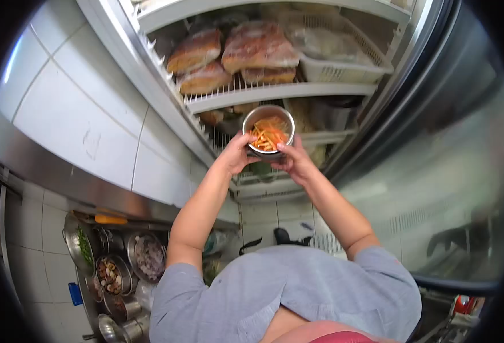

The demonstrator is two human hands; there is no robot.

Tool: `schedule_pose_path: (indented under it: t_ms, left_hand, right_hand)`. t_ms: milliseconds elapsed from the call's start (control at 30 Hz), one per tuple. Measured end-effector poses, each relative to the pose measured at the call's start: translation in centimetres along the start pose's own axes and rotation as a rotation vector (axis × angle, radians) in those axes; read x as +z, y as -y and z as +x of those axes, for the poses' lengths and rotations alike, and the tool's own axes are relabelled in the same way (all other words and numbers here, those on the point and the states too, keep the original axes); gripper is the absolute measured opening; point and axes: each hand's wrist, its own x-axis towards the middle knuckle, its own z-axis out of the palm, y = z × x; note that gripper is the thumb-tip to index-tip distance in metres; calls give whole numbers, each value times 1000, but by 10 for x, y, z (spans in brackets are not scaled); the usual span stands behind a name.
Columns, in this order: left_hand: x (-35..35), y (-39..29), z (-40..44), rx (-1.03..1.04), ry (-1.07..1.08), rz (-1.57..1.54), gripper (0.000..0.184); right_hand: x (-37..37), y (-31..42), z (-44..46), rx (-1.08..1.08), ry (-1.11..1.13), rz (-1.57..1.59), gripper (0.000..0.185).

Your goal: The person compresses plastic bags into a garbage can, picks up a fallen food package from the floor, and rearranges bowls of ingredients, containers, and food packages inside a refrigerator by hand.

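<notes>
Between my two hands is a round metal bowl [291, 121] with orange and pale shredded vegetables [269, 132] in it. My left hand [238, 153] grips its left side, thumb at the rim. From the right, my right hand [295, 160] holds the bowl with its thumb on the near rim; some fingers are hidden beneath. The bowl is in front of the shelves of an open fridge [280, 94].
Large slabs of meat [258, 47] lie on the upper wire shelf beside a white plastic basket [349, 71]. The fridge's glass door [423, 166] stands open at right. A tiled wall [80, 108] is at left. Several metal bowls of food [148, 257] sit lower left.
</notes>
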Motion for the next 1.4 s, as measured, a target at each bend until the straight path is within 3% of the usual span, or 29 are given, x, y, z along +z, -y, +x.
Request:
schedule_pose_path:
  t_ms: [100, 133, 233, 300, 367, 400, 633, 700, 833, 900, 933, 1000, 1033, 1100, 1167, 1233, 1300, 1333, 1400]
  left_hand:
    - [-10, -13, 45, -67, -10, -2, 43]
    - [-10, -16, 54, -55, -11, 2, 43]
    - [-10, -21, 69, -110, -117, -12, 42]
    - [-8, -21, 79, -131, -127, -51, 39]
    - [-9, -17, 93, -93, -140, -37, 37]
    - [-14, -10, 101, -58, -154, -20, 35]
    - [-27, 17, 130, 36, -267, -76, 29]
    - [-24, 19, 122, 43, -199, -93, 30]
    - [-24, 30, 71, 33, -336, -97, 37]
    - [-35, 55, 33, 75, -363, -95, 38]
    - [-45, 73, 14, 104, -403, -92, 37]
    - [-68, 115, -27, 60, -478, -84, 37]
    - [-82, 141, -47, -12, -513, -78, 38]
    - [-109, 194, -87, -151, -616, 43, 31]
    - [-123, 230, -126, -235, -671, 91, 32]
    - [-132, 257, -157, -317, -717, 141, 34]
    - [-139, 284, -182, -186, -776, 268, 43]
    - [-145, 299, -189, -89, -788, 506, 53]
    - [-154, 317, -203, -161, -754, 488, 54]
  right_hand:
    - [-19, -1, 45, 29, 22, 76, 94]
    - [-19, 1, 52, 26, 22, 110, 74]
    - [-23, -10, 78, 32, -15, 189, 90]
    - [-26, -15, 91, 39, -38, 287, 83]
    - [-25, -16, 109, 50, -131, 329, 48]
    - [-26, -20, 118, 7, -134, 290, 41]
    - [-15, -22, 139, 83, -306, 427, 51]
    - [-17, -33, 127, -105, -307, 197, 56]
    - [-33, -43, 54, -78, -280, -16, 59]
    - [-77, -69, 23, 71, -240, -58, 54]
    - [-99, -89, 4, 76, -334, -176, 57]
    - [-187, -160, -31, 15, -465, -859, 59]
    - [-253, -223, -52, -239, -537, -1307, 61]
    - [-278, -232, -118, 362, -711, -917, 59]
    - [-291, -229, -181, 692, -737, -836, 59]
    - [-324, -251, -247, 794, -768, -717, 46]
    - [-323, -253, -304, 849, -925, -597, 29]
    - [-313, -255, -330, 831, -1090, -504, 28]
    - [-300, -258, -383, 863, -1222, -393, 37]
